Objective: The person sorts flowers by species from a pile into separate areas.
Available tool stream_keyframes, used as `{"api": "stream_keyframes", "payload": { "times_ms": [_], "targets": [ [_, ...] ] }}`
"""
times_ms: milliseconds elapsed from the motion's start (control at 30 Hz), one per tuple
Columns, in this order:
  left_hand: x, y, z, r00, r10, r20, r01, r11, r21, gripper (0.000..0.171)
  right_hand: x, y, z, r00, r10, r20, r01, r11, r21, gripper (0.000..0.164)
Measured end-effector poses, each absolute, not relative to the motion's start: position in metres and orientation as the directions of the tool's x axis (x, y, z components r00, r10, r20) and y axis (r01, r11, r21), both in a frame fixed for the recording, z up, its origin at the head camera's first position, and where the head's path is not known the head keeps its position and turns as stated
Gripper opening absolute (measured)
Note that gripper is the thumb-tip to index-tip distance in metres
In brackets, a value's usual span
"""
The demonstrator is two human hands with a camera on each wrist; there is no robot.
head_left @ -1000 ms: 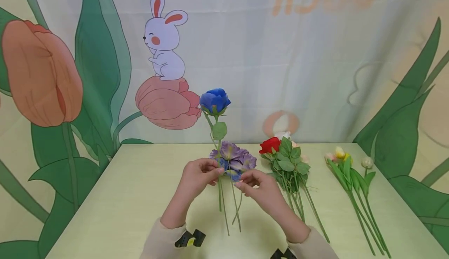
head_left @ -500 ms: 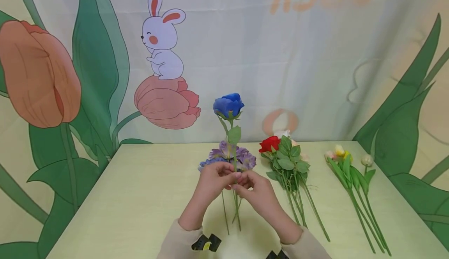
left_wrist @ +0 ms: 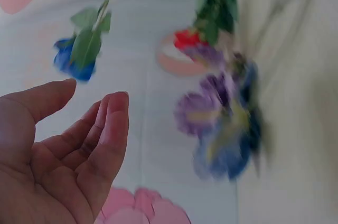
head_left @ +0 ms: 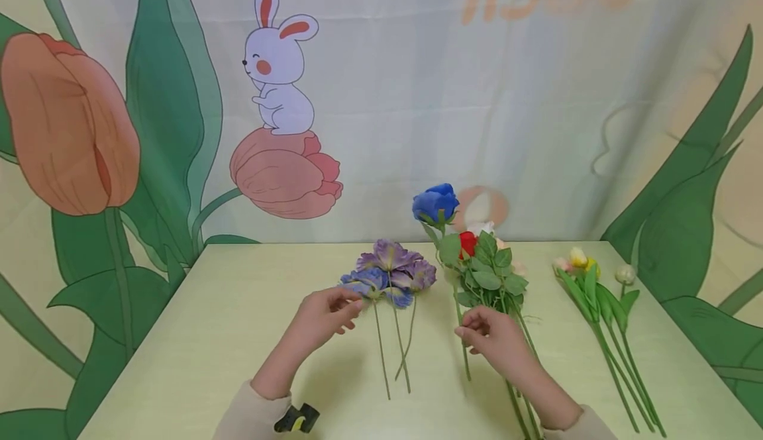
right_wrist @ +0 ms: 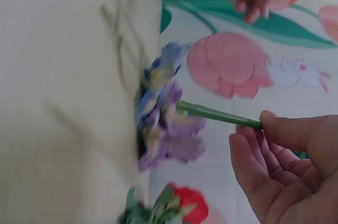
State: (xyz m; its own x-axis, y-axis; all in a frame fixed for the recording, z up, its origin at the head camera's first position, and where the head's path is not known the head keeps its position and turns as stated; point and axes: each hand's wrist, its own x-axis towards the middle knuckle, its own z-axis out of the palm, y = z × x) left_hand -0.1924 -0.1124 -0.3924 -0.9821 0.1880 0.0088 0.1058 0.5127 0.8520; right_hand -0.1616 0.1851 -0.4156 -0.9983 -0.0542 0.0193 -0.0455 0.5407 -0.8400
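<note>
My right hand (head_left: 497,339) pinches the green stem of a blue rose (head_left: 436,203) between thumb and fingers. The bloom stands upright above the table, in front of the red rose (head_left: 467,246). In the right wrist view, the stem's lower end (right_wrist: 211,113) sticks out past the thumb. My left hand (head_left: 326,319) holds nothing, its fingers loosely bent; in the left wrist view a gap shows between thumb and fingertips. It hovers beside the purple and blue ruffled flowers (head_left: 390,254), which lie on the table with their thin stems toward me.
Leafy roses (head_left: 489,279), one red and others pale, lie right of centre on the light table (head_left: 197,347). Several tulips (head_left: 596,307) lie farther right. A printed curtain (head_left: 387,95) with a rabbit hangs behind the table.
The blue rose has passed from my left hand to my right hand and moved right, over the rose bunch. My left hand has let go and drawn back to the left.
</note>
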Motion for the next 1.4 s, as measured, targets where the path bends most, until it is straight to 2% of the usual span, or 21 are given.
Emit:
{"api": "stream_keyframes", "payload": {
  "times_ms": [333,567,1033,1400],
  "targets": [
    [-0.18,-0.205,-0.402,-0.996,0.05,-0.077,-0.033,0.591,0.806,0.037,-0.152,0.258,-0.439,-0.992,0.01,-0.127,0.105,0.633,-0.767,0.013],
    [-0.173,-0.244,-0.399,-0.993,-0.019,-0.113,-0.101,0.605,0.79,0.043,-0.157,0.286,-0.455,-0.98,0.038,-0.195,0.17,0.668,-0.724,0.017],
    [-0.17,-0.252,-0.406,-0.99,-0.032,-0.139,-0.13,0.601,0.789,0.042,-0.167,0.302,-0.468,-0.974,0.018,-0.226,0.168,0.73,-0.663,0.02],
    [-0.173,-0.259,-0.408,-0.989,-0.023,-0.145,-0.128,0.627,0.768,0.045,-0.166,0.304,-0.464,-0.972,0.015,-0.234,0.174,0.717,-0.675,0.027]
  ]
}}
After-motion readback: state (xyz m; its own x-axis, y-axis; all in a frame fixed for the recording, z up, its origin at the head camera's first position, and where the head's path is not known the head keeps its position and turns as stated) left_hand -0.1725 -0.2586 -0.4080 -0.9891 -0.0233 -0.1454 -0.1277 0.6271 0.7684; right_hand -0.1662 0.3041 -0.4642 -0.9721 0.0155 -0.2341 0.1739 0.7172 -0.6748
